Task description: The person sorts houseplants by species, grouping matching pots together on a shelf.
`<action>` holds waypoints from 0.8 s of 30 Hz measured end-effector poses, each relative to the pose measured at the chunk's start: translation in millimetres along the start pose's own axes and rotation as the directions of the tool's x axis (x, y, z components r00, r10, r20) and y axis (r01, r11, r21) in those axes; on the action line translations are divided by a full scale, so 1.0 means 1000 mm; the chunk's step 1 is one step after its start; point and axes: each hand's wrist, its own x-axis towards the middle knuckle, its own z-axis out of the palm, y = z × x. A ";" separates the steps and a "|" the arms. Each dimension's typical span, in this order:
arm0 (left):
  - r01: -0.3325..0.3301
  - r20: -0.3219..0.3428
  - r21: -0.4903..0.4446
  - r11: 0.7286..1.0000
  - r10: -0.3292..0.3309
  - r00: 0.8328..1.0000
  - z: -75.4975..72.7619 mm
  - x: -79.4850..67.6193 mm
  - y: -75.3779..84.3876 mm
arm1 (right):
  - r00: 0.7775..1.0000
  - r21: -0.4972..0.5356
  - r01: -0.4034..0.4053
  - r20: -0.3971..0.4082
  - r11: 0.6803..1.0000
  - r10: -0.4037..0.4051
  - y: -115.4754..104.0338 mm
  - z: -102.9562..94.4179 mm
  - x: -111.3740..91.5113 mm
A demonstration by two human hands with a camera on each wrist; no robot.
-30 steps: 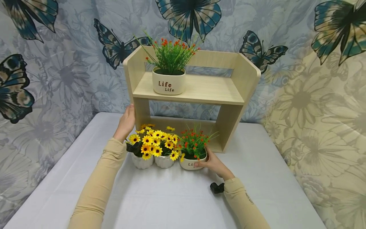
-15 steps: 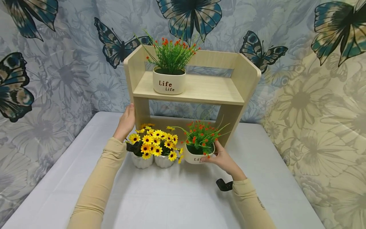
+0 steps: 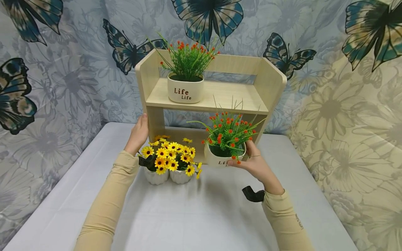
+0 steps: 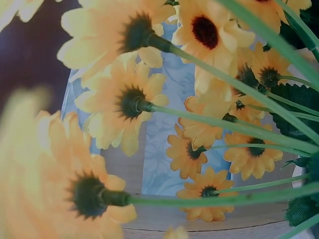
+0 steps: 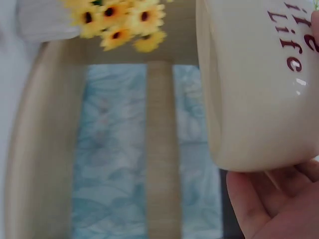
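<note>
My right hand (image 3: 258, 166) grips a white oval potted plant (image 3: 216, 157) with red flowers and "Life" lettering, thumb on its front. The pot is held up off the table, in front of the shelf's lower opening. In the right wrist view, fingers (image 5: 246, 199) curl under the end of the pot (image 5: 264, 109). My left hand (image 3: 137, 136) rests with straight fingers against the left side of the wooden shelf (image 3: 235, 99). Below it, two white pots of yellow daisies (image 3: 171, 157) stand side by side; daisies (image 4: 134, 104) fill the left wrist view, hiding the hand.
A matching red-flowered potted plant (image 3: 186, 89) stands on the upper board's left half. The shelf stands at the back of a white-covered table (image 3: 176, 219), before butterfly-patterned cloth (image 3: 329, 104). Black wrist cameras (image 3: 252, 194) stick out from the sleeves.
My right hand has lifted the red-flowered pot from beside the daisies, moving it up and to the right. The left hand has stayed against the shelf.
</note>
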 end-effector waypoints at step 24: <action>0.004 0.017 0.004 1.000 -0.004 1.000 -0.001 0.000 -0.001 | 0.936 0.276 0.307 -0.263 0.911 -0.235 -0.082 -0.049 0.055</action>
